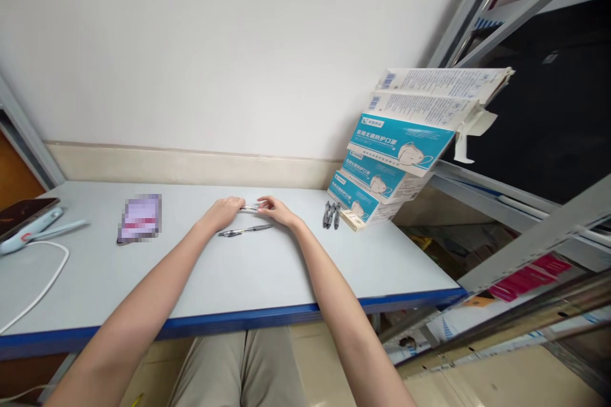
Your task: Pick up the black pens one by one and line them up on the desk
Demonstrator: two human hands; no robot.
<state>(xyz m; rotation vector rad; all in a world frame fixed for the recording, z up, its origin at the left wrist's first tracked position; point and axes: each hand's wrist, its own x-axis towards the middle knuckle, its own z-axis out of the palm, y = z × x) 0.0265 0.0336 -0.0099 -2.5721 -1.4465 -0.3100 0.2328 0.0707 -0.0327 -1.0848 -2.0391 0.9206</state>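
Bench (pixel 267 286): loose pen (pixel 245 231) lies on the near side of both hands. Left hand (pixel 226 211) closes round one end of a second pen (pixel 250 208); right hand (pixel 275 210) is at the other end — whether its grip is pinched, cannot tell. A slack hold might drop the second pen; a lowered wrist might roll the loose pen, the nearest obstacle. Purple item (pixel 140 216) well left; dark cluster (pixel 331 215) right — boxes (pixel 394 140) stacked beside it.

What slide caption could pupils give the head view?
Left hand and right hand hold a pen; a second pen lies nearer the camera on the table.
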